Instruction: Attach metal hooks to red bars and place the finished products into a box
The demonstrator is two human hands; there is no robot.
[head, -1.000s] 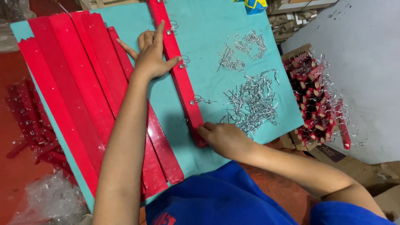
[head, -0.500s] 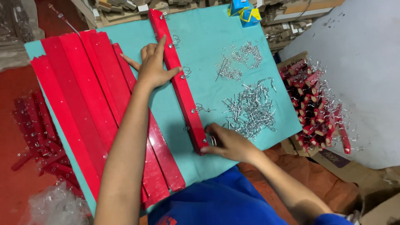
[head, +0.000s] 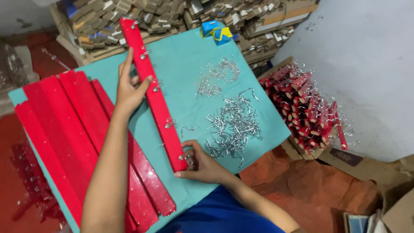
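Strip: a long, glossy red-painted wooden strip lay slantwise across the teal-covered work board, from its far edge to near its near edge, with small metal hooks set along one side.
Left hand: my left hand pressed flat on the strip's upper half, thumb across its top face, fingers spread on the far side.
Right hand: my right hand was closed around a small silver metal hook at the strip's near end.
Handling: I judged the strip stiff, light and a little slick from the gloss; best pinned midway and worked at one end.
Hook pile: a loose heap of silver wire hooks lay near the board's right edge; small, springy and prone to tangle.
Spare strips: bare red strips were stacked along the left edge.
Finished pile: hooked red strips lay off the right edge.
Packages: two small blue-and-yellow boxes stood at the far edge; stacked brown cardboard pieces lay beyond.
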